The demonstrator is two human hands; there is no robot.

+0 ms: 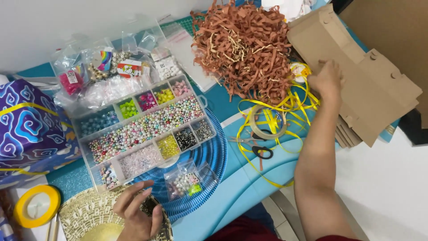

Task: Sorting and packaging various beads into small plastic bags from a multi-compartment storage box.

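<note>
Two hands: left hand (136,213) pinches small beads; right hand (327,80) lies spread on box
One box (356,76): flat brown cardboard
One bead tray (145,129): many colours

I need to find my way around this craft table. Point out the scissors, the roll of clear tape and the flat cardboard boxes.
scissors (262,152): head view, on the black handle loop.
roll of clear tape (252,124): head view, on the ring's left edge.
flat cardboard boxes (379,89): head view, on the top sheet's bare face.
</note>
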